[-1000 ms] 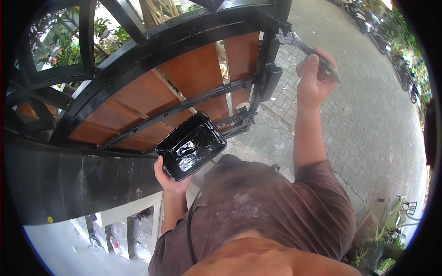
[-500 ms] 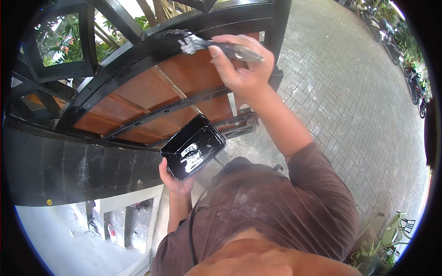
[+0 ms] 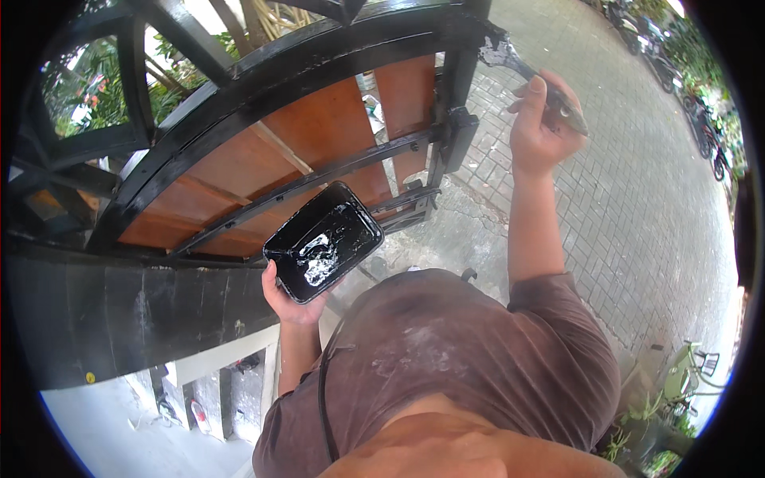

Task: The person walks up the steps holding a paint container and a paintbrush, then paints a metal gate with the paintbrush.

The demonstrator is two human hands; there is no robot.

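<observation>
My left hand (image 3: 288,300) holds a black rectangular tray (image 3: 324,240) with glossy black paint in it, close in front of my chest. My right hand (image 3: 543,127) is raised and grips a paint brush (image 3: 529,73) by its handle. The brush's bristles (image 3: 496,52) touch the right end of the black arched top rail of a gate (image 3: 263,68). The gate has black metal bars and reddish-brown wooden panels (image 3: 319,127). A black upright post (image 3: 454,103) stands at the gate's right edge, just left of my right hand.
A dark wall (image 3: 119,311) runs along the left below the gate. Grey paving bricks (image 3: 637,199) cover the ground to the right. Parked motorbikes (image 3: 709,135) line the far right. Potted plants (image 3: 677,382) stand at the lower right. Greenery (image 3: 80,95) shows behind the gate.
My right hand with the brush has swept from the middle of the gate's top rail to its right end. The tray in my left hand stays nearly still.
</observation>
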